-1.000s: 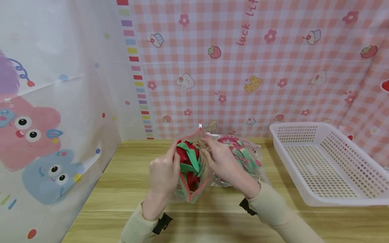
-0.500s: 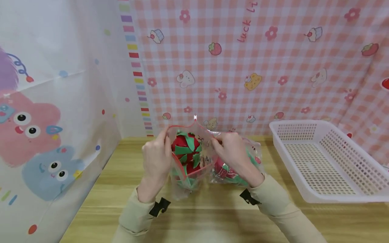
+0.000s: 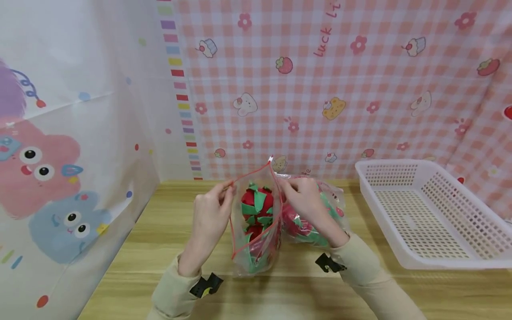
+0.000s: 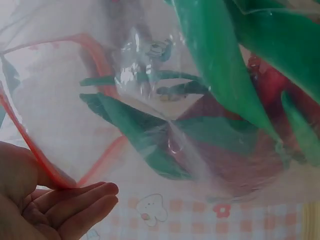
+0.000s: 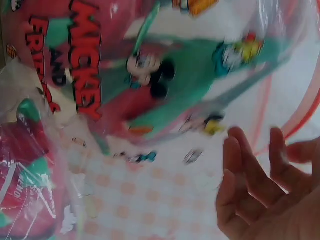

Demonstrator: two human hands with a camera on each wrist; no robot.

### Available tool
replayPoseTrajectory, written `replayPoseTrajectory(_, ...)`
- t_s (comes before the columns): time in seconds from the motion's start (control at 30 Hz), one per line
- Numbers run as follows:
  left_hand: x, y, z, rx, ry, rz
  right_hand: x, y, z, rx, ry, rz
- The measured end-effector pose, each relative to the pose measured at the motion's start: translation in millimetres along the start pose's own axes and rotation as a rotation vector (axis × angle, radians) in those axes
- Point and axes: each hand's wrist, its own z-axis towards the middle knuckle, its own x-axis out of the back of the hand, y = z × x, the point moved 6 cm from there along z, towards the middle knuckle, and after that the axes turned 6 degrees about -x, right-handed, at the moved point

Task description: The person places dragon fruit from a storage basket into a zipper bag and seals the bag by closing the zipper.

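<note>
In the head view a clear zip bag stands with its red-edged mouth spread wide and its slider at the far end. Inside it lie red dragon fruits with green leafy scales. My left hand pinches the left rim between thumb and fingers, also seen with the bag's red edge in the left wrist view. On the opposite rim, my right hand pinches with thumb and forefinger; its other fingers spread loosely in the right wrist view. Printed cartoon figures and lettering cover that side of the bag.
A second filled clear bag with red and green contents lies right of the first, partly behind my right hand. A white perforated basket stands at the right of the wooden table. Patterned cloths hang behind and at the left.
The bag's mouth has been pulled wider, and the bag has turned so that its slider points slightly right. My right hand has shifted along the rim, uncovering more of the fruits.
</note>
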Motion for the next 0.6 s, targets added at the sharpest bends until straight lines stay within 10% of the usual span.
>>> replayPoseTrajectory(0.37,1.7,-4.1,-3.2,0.021,-0.026,-0.01,-20.9,16.2,62.6,-0.008,-0.253,0.304)
replayPoseTrajectory(0.6,13.3,10.1,-42.1,0.223,-0.436,0.185,-25.4,22.2,68.4,-0.076,-0.112,0.287)
